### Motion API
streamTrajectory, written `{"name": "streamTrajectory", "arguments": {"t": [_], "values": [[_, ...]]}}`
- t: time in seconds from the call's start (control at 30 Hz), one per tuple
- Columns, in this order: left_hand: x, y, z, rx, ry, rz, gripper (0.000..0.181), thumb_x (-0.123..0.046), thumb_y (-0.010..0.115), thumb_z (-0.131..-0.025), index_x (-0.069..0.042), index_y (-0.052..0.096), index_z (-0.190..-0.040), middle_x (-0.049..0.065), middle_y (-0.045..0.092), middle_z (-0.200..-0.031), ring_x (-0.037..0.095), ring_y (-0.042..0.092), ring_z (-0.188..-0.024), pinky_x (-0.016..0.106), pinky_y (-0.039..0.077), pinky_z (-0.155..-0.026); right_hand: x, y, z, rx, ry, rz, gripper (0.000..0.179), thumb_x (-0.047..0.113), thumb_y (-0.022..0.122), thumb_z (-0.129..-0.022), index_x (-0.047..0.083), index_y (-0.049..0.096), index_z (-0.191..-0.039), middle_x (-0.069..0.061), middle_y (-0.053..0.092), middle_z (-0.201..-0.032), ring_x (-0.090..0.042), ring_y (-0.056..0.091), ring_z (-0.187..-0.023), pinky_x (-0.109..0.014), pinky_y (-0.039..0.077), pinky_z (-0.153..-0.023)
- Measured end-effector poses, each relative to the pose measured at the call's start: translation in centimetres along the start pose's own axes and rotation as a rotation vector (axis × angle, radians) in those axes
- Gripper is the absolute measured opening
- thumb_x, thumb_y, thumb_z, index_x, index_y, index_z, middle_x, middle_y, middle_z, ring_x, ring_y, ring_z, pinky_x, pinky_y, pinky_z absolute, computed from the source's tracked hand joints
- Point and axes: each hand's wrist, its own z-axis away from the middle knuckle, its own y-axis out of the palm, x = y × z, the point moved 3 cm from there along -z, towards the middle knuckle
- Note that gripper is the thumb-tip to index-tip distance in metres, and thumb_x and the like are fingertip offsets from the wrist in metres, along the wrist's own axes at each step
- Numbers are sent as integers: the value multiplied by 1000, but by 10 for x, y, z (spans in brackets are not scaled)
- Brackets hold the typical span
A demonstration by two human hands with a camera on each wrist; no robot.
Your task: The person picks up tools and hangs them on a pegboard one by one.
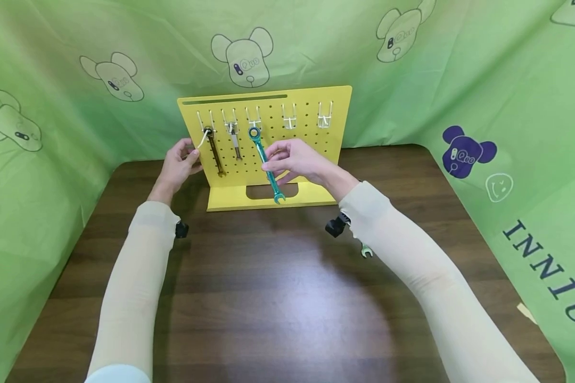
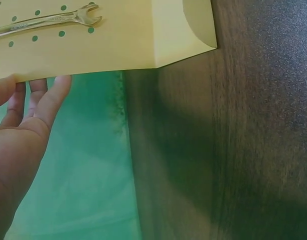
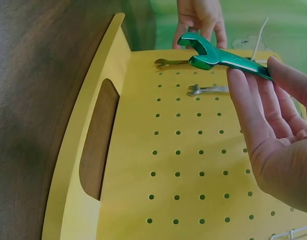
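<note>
A yellow pegboard [image 1: 316,154] stands upright on the table. My right hand [image 1: 299,160] pinches a shiny green combination wrench [image 1: 263,154] between thumb and fingers. The wrench's ring end is up at the third hook [image 1: 254,114], its open jaw pointing down; whether the ring is on the hook I cannot tell. In the right wrist view the green wrench [image 3: 233,61] stands off the board. My left hand [image 1: 177,165] holds the board's left edge, thumb in front. A dark bronze wrench [image 1: 214,154] and a smaller silver wrench [image 1: 235,141] hang on the first two hooks.
Two more white hooks [image 1: 289,117] are on the board's right half. The open end of another wrench [image 1: 366,251] shows on the wooden table [image 1: 268,298] beside my right forearm. Green printed cloth [image 1: 163,42] encloses the back and sides.
</note>
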Motion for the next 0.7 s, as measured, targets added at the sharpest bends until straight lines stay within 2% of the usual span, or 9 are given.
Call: {"name": "streamTrajectory", "arguments": {"t": [0.1, 0.4, 0.57, 0.7], "values": [[0, 0, 0, 10, 1, -1, 25, -13, 48, -108, -8, 50, -132, 7, 51, -112, 19, 56, -105, 45, 53, -104, 2, 2, -3, -11, -3, -5, 22, 9, 77, -92, 2, 64, -108, -27, 68, -109, -27, 71, -80, -58, 60, -82], [3, -10, 4, -7, -9, 3, 26, -11, 48, -108, -8, 48, -134, 5, 48, -113, 16, 53, -104, 41, 55, -102, 0, 10, -15, 5, -28, -11, 20, 10, 77, -92, 2, 66, -106, -15, 72, -95, -26, 71, -79, -54, 62, -81], [3, -6, 1, 4, 24, 7, 25, -11, 48, -108, -7, 48, -133, 5, 49, -110, 16, 54, -102, 40, 56, -100, -2, 4, -18, -30, -13, -11, 20, 9, 77, -92, 2, 65, -107, -17, 71, -97, -26, 71, -79, -52, 63, -80], [4, -4, 0, 12, 19, 23, 23, -10, 48, -108, -8, 49, -131, 5, 49, -110, 16, 55, -103, 41, 55, -101, -5, 2, -21, -45, 7, -14, 23, 9, 77, -92, 2, 63, -109, -21, 70, -103, -25, 71, -79, -51, 63, -81]]}}
